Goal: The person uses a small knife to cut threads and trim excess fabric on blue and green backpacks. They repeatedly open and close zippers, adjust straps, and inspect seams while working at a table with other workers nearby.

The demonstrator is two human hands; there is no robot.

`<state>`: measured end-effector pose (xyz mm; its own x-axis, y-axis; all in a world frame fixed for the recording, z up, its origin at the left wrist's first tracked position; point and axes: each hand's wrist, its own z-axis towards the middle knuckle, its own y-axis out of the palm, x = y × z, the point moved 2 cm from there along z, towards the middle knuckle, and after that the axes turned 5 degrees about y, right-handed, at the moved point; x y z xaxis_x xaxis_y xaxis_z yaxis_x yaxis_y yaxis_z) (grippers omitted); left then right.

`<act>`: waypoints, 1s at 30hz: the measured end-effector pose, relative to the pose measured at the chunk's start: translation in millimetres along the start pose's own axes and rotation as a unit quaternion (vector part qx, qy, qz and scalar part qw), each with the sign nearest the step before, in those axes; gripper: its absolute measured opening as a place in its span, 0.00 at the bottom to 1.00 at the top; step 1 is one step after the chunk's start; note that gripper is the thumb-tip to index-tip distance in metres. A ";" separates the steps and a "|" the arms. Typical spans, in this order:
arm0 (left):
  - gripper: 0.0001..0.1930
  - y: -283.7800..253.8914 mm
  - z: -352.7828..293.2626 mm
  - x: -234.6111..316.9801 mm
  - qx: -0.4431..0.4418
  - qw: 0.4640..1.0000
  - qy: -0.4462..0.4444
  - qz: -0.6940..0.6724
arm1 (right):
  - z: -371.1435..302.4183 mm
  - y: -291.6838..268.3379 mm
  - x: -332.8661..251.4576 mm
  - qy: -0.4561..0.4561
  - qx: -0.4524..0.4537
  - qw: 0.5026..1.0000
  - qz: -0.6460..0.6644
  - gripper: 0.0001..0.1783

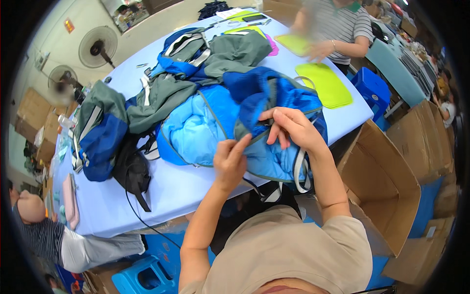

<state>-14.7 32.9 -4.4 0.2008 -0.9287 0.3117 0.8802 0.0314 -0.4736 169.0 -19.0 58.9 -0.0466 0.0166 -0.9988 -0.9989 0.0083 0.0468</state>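
A blue backpack (191,130) with light blue lining, dark grey piping and white straps lies on the table before me. My left hand (230,161) is closed at the bag's near seam, its index finger laid along the dark edge. Across from it, my right hand (293,128) curls over the mesh side of the bag. Thumb and forefinger meet near a small dark piece, too small to name, and the other fingers bend loosely. A white strap (299,169) hangs below my right wrist.
More grey-green and blue bags (105,132) are heaped on the pale blue tablecloth (171,208). Lime green sheets (325,85) lie at the right, near a co-worker's hands (320,49). An open cardboard box (377,186) stands right of me; a blue stool (144,277) is lower left.
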 end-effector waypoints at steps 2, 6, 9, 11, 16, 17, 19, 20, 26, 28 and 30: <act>0.26 -7.9 -9.0 -9.2 0.018 0.999 -0.041 -0.008 | -15.8 -15.1 -13.5 -0.055 0.045 0.997 -0.025 0.19; 0.22 -17.2 -38.8 -32.0 0.130 0.975 -0.174 -0.041 | -41.5 -79.7 -10.2 -0.198 0.213 0.954 0.068 0.17; 0.20 -16.1 -42.3 -32.6 0.136 0.968 -0.201 -0.062 | -47.6 -122.5 18.8 -0.160 0.338 0.927 0.019 0.16; 0.18 -14.8 -44.0 -34.9 0.141 0.960 -0.227 -0.084 | -42.9 -133.5 41.7 -0.094 0.397 0.912 -0.037 0.15; 0.15 -20.0 -61.7 -54.9 0.247 0.888 -0.325 -0.212 | -33.8 -100.7 66.1 -0.118 0.338 0.931 -0.067 0.14; 0.14 -25.5 -54.0 -49.5 0.270 0.871 -0.339 -0.230 | -35.1 -84.4 63.5 -0.146 0.297 0.935 -0.127 0.14; 0.14 -41.7 -34.6 -41.7 0.286 0.876 -0.329 -0.206 | -34.2 -54.2 66.2 -0.130 0.173 0.971 -0.102 0.15; 0.14 -52.5 -24.5 -40.9 0.280 0.895 -0.304 -0.165 | -33.4 -38.9 67.1 -0.129 0.136 0.971 -0.151 0.16; 0.15 -86.4 25.5 -34.7 0.353 0.884 -0.272 -0.143 | -22.3 0.3 80.7 -0.258 0.083 0.939 -0.211 0.18; 0.15 -100.2 24.2 -38.5 0.337 0.901 -0.252 -0.102 | -11.4 -11.9 79.3 -0.259 0.129 0.926 -0.242 0.17; 0.14 -101.2 26.6 -36.2 0.291 0.922 -0.239 -0.088 | -3.4 -38.5 86.5 -0.234 0.281 0.863 -0.348 0.19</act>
<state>-99.6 73.2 54.1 0.0761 -0.6743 0.7346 0.9713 0.2168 0.0983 203.4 -21.3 -29.4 0.7034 0.2130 -0.6781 -0.6147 0.6613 -0.4299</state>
